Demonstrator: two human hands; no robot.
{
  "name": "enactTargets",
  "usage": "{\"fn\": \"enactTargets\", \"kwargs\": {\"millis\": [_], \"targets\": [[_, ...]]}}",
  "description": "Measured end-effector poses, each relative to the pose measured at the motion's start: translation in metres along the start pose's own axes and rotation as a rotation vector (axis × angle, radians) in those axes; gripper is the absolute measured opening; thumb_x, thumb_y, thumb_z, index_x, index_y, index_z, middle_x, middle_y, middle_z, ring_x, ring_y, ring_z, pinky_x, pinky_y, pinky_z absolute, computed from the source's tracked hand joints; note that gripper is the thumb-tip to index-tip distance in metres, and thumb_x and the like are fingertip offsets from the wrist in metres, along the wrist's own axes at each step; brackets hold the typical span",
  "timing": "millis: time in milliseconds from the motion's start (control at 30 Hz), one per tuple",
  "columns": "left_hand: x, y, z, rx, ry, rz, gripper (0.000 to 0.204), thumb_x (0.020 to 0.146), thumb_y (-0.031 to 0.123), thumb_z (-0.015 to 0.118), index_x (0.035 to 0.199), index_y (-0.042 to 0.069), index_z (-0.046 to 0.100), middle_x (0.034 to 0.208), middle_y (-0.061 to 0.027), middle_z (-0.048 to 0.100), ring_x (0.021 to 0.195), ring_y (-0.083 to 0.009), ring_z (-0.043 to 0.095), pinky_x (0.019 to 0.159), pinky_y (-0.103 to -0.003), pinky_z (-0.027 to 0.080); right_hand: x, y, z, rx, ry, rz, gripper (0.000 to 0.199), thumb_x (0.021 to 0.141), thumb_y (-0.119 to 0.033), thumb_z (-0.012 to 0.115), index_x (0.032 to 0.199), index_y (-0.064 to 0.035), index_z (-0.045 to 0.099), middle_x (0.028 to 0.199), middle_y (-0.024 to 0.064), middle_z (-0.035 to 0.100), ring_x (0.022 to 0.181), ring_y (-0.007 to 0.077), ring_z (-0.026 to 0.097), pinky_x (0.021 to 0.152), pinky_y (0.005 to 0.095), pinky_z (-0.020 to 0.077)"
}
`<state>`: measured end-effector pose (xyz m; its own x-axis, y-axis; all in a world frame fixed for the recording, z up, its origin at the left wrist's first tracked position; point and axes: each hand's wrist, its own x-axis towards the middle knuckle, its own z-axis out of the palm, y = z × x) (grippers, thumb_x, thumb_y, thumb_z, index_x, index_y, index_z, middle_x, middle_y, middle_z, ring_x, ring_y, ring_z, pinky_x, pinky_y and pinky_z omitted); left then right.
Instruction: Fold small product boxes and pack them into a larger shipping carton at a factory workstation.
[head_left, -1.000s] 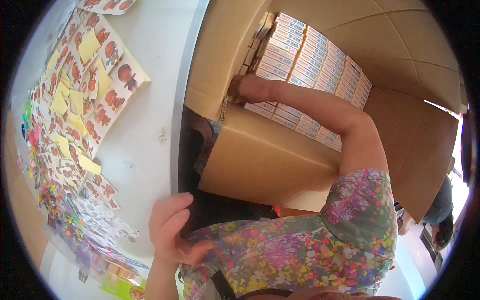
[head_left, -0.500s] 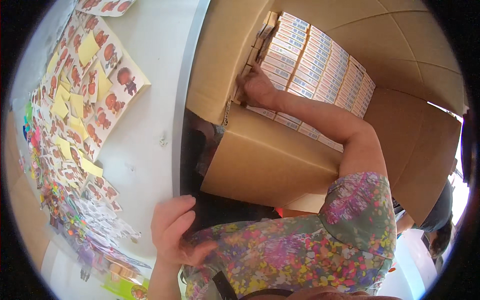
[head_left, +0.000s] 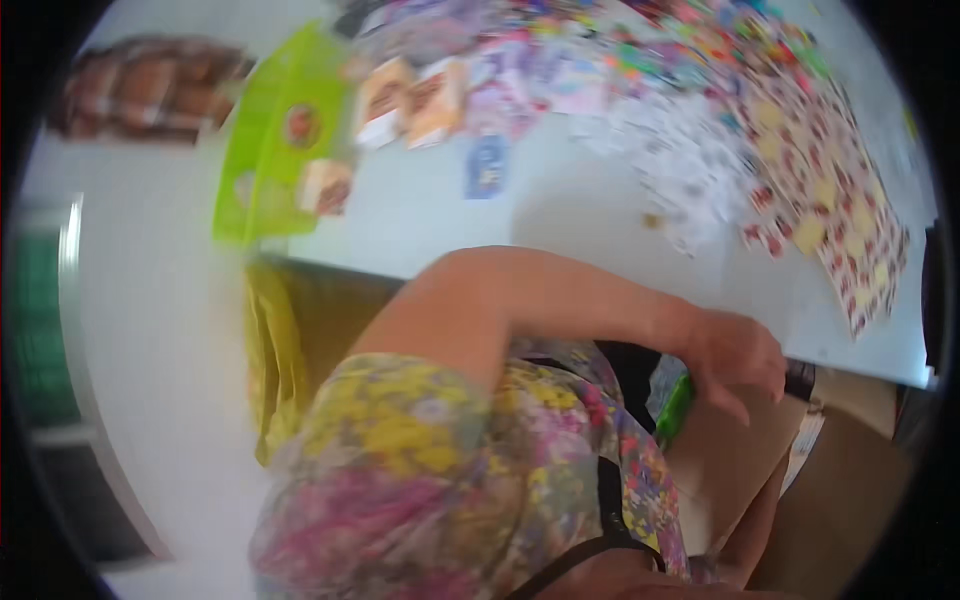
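Note:
My left arm crosses in front of my floral shirt, and my left hand (head_left: 738,360) hovers by the near edge of the white table (head_left: 420,215). Its fingers bend loosely with the thumb apart, and nothing shows in them. Below the hand is a large brown cardboard box (head_left: 735,460). At the lower right my right forearm (head_left: 752,530) reaches toward this box; the right hand itself is hidden. Beside the forearm a narrow strip of small white printed boxes (head_left: 803,450) shows. The picture is smeared by motion.
A lime-green plastic basket (head_left: 265,150) stands at the table's left end, with small orange-and-white boxes (head_left: 435,103) nearby. White paper pieces (head_left: 690,165), sticker sheets (head_left: 850,200) and colourful small items spread across the table. A yellow bag (head_left: 275,350) hangs below its left end.
The view has swung left, away from the box interior toward the basket end of the table. My right hand, earlier on the packed boxes, has gone out of sight. My left hand appears over the table edge.

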<state>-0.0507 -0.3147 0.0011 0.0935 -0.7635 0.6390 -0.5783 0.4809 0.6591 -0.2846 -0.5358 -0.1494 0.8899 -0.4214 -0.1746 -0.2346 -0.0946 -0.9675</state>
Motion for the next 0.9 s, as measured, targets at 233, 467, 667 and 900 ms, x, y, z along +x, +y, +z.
{"fn": "enactTargets", "kwargs": {"millis": [233, 467, 667, 900], "targets": [[-0.109, 0.105, -0.119, 0.431, 0.183, 0.018, 0.02, 0.083, 0.018, 0.069, 0.096, 0.007, 0.06, 0.097, -0.0092, 0.061, 0.092, -0.0314, 0.06, 0.079, -0.043, 0.049, 0.012, -0.097, -0.062, -0.58, 0.197, 0.103, 0.024, 0.096, -0.017, 0.06, 0.108, 0.004, 0.066, 0.103, 0.0037, 0.065, 0.088, 0.0097, 0.056, 0.076, 0.0234, 0.0458], [-0.325, 0.246, -0.292, 1.735, 0.635, -1.059, 0.077, 0.069, 0.035, 0.081, 0.126, -0.003, 0.046, 0.119, -0.0224, 0.054, 0.111, -0.04, 0.049, 0.099, -0.048, 0.037, 0.004, -0.189, 0.067, -0.571, 0.375, -0.522, 0.016, 0.093, -0.008, 0.063, 0.105, 0.0039, 0.067, 0.1, 0.0079, 0.067, 0.086, 0.0141, 0.06, 0.08, 0.0281, 0.0485], [-0.371, 0.241, -0.299, 1.751, 0.886, -1.341, 0.081, 0.063, 0.036, 0.079, 0.124, -0.004, 0.045, 0.115, -0.0238, 0.051, 0.11, -0.0434, 0.045, 0.094, -0.053, 0.039, 0.002, -0.283, 0.166, -0.876, 0.091, -0.949, 0.011, 0.087, 0.003, 0.063, 0.097, 0.0024, 0.066, 0.09, 0.0152, 0.065, 0.08, 0.0262, 0.062, 0.073, 0.0322, 0.0499], [-0.348, 0.26, -0.303, 1.557, 0.77, -1.58, 0.087, 0.063, 0.041, 0.08, 0.127, -0.005, 0.042, 0.118, -0.028, 0.051, 0.11, -0.0449, 0.043, 0.099, -0.054, 0.034, 0.0, -0.295, 0.273, -0.721, -0.317, -1.024, 0.015, 0.078, 0.005, 0.069, 0.092, 0.0015, 0.066, 0.09, 0.015, 0.067, 0.081, 0.0296, 0.066, 0.071, 0.0349, 0.0523]]}}
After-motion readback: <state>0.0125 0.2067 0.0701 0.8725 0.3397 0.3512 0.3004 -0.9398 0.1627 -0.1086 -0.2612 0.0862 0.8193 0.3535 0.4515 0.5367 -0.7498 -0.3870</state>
